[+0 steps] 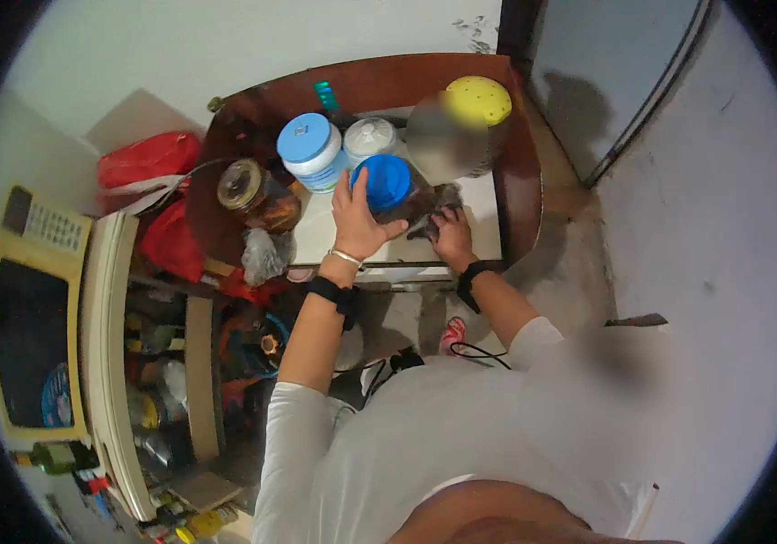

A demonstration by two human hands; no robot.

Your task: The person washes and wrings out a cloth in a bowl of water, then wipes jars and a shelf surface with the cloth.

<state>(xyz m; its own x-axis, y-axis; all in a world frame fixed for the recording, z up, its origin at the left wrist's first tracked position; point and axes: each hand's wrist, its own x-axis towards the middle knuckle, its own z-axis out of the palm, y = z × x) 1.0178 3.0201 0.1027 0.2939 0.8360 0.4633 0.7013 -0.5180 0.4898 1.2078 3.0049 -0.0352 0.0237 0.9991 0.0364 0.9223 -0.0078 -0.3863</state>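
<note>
My left hand (358, 225) is at a jar with a blue lid (382, 179), fingers along the lid's left side and thumb spread across the near side. My right hand (452, 238) presses down on a crumpled dark grey cloth (423, 228) on the white shelf surface, its fingers curled over it. Just behind the blue-lidded jar stand a white tub with a light blue lid (305, 138) and a whitish lidded container (371, 138). Much of the blue-lidded jar's body is hidden by its lid and my left hand.
A brown-walled cabinet top (361, 82) surrounds the jars. To the left stand a glass jar with dark contents (257, 195) and a crumpled plastic bag (264, 257). A yellow lid (479, 100) is at back right, partly blurred. A microwave (35, 317) is far left.
</note>
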